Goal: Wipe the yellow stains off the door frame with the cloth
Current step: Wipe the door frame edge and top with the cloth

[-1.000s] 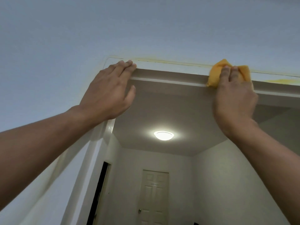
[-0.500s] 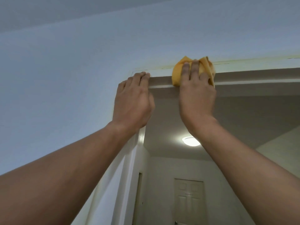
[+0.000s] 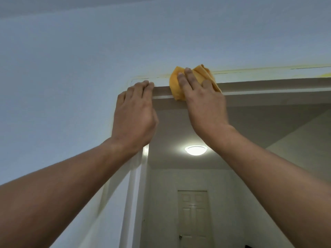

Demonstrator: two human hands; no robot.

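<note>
I look up at the top of a white door frame (image 3: 268, 76). My right hand (image 3: 202, 102) presses a crumpled orange-yellow cloth (image 3: 176, 86) flat against the frame's top trim, near its left corner. My left hand (image 3: 134, 115) rests with fingers together on that corner, holding nothing, just left of the cloth. A thin line of yellow stains (image 3: 250, 70) runs along the trim's upper edge to the right of the cloth, with a brighter blotch (image 3: 325, 75) at the far right.
Pale blue wall fills the area above and to the left. Through the doorway a lit round ceiling lamp (image 3: 196, 150) hangs, and a closed white panelled door (image 3: 194, 217) stands at the end of the hallway. The frame's left jamb (image 3: 133, 194) runs down under my left arm.
My right hand slid the cloth leftward along the top trim, from mid-frame to near the left corner. My left hand stayed on the corner. The view shifted left.
</note>
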